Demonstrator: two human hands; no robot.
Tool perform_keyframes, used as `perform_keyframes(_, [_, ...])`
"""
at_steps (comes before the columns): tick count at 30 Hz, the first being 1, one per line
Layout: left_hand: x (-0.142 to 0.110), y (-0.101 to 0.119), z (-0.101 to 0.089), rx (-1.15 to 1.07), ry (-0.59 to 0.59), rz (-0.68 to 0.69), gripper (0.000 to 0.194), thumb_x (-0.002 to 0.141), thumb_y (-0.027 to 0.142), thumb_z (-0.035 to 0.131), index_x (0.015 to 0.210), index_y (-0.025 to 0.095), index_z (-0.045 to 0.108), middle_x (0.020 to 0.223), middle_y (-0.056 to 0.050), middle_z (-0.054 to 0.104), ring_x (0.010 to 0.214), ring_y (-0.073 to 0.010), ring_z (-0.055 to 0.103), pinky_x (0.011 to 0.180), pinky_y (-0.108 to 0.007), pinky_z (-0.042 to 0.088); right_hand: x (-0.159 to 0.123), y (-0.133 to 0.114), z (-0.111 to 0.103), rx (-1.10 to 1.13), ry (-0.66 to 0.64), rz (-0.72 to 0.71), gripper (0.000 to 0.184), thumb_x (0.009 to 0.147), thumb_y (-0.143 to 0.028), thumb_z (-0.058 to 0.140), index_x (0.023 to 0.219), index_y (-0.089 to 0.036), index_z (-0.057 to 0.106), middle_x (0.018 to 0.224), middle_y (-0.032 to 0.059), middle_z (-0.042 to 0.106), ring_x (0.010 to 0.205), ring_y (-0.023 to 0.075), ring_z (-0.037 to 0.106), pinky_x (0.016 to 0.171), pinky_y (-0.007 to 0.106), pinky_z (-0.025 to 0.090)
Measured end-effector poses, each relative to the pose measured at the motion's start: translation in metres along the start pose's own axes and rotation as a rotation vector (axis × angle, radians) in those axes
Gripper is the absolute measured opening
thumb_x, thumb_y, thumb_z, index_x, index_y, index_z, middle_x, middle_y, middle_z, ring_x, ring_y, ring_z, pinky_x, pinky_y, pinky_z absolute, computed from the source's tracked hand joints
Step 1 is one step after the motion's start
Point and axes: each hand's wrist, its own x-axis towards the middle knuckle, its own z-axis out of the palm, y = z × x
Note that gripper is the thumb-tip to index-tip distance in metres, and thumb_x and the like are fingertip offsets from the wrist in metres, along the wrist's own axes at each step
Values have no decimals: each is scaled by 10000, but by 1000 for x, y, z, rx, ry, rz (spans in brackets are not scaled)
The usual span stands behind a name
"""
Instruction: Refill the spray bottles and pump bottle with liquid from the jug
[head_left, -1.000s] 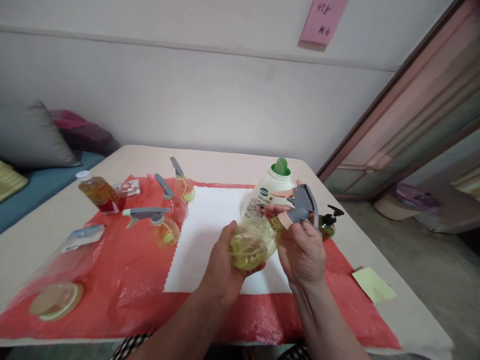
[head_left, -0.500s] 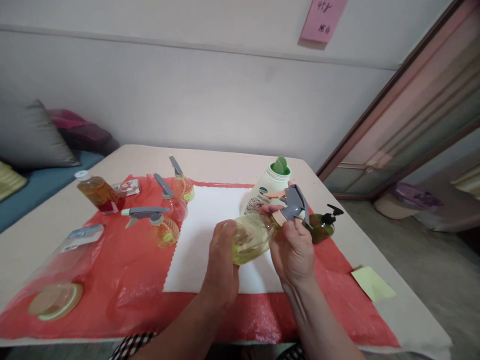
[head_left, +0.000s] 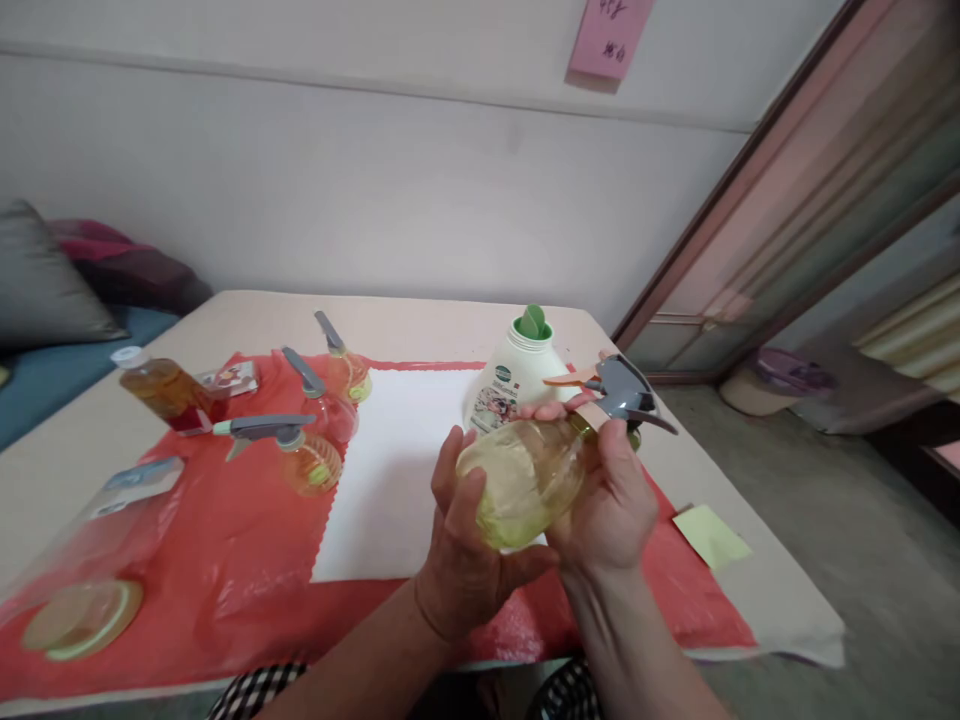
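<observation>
A clear yellowish spray bottle lies tilted on its side in both hands, above the table. Fingers of my left hand wrap its rounded base. Around its neck end closes my right hand, just below the grey trigger head with an orange lever. Behind it stands a white jug with a green piece in its mouth. Under the hands lies a white sheet. Most of a dark pump bottle is hidden behind the spray head.
Left of the sheet stand three more spray bottles on red plastic. Further left are an amber bottle, a clear packet and a round lidded container. A yellow note lies near the right edge.
The spray bottle has been turned, with its head now pointing further right. My left hand has shifted its grip, its fingers now spread over the base. The camera view has swung right.
</observation>
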Motion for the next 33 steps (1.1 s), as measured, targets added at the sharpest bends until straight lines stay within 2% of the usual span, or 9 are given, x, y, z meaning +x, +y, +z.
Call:
perform_keyframes(4, [7,13,1,-443,-194,-437,805,882,634,579,1554,377,219,1686,-96,52,1541,-358,137,1143,-520,393,12,-7,-10,-52,90,-107,228,887,-429,602,902,-211,671,829,26,710,855,215,687,925,467,537])
perform_keyframes(8, [27,21,-5,-971,-130,-1183,645,960,660,391,1492,296,372,1528,-135,460,1277,-285,581,948,-399,554,15,-4,-11,-80,86,-150,225,874,-431,613,912,-215,664,808,25,710,852,222,691,950,496,521])
perform_keyframes(10, [34,20,-10,-1056,-253,-1360,695,934,701,400,1395,188,491,1248,-166,662,950,-240,718,768,-342,597,14,-2,-9,-89,72,-146,228,865,-438,626,906,-217,665,803,24,710,856,227,695,969,510,509])
perform_keyframes(14, [33,16,-15,-987,-320,-1207,656,894,683,518,1311,177,502,1054,-117,691,709,-173,685,594,-283,577,11,-3,-5,-82,70,-124,254,866,-465,638,918,-219,670,868,25,715,917,223,695,991,496,502])
perform_keyframes(17, [22,15,-12,-815,-211,-921,744,796,495,766,1395,290,376,1376,-107,557,1120,-257,638,878,-380,581,11,-6,-5,-65,61,-94,264,881,-481,619,911,-225,674,900,20,716,938,214,689,982,470,515])
perform_keyframes(20, [15,15,-8,-579,-216,-742,909,715,375,861,1438,319,313,1488,-102,456,1368,-315,457,1131,-472,406,13,-7,-9,-42,52,-81,265,896,-476,591,911,-226,678,862,12,708,900,205,687,963,462,531])
perform_keyframes(23, [19,15,-8,-690,-274,-868,929,745,465,824,1472,315,267,1477,-126,468,1312,-324,515,1070,-476,461,16,-6,-16,-30,87,-90,264,881,-467,609,907,-213,676,842,14,708,874,202,686,943,453,542])
perform_keyframes(28, [35,16,-14,-1075,-393,-1301,705,897,733,442,1359,201,422,1031,-116,669,723,-189,684,669,-352,579,16,0,-18,-90,61,-107,249,885,-457,611,917,-220,681,835,19,718,834,197,688,917,454,546])
perform_keyframes(33, [30,13,-12,-858,-237,-1024,716,795,434,780,1362,299,363,1308,-76,567,1088,-231,634,922,-396,549,15,5,-14,-72,48,-85,246,892,-454,605,939,-227,687,900,30,746,931,213,698,977,466,513])
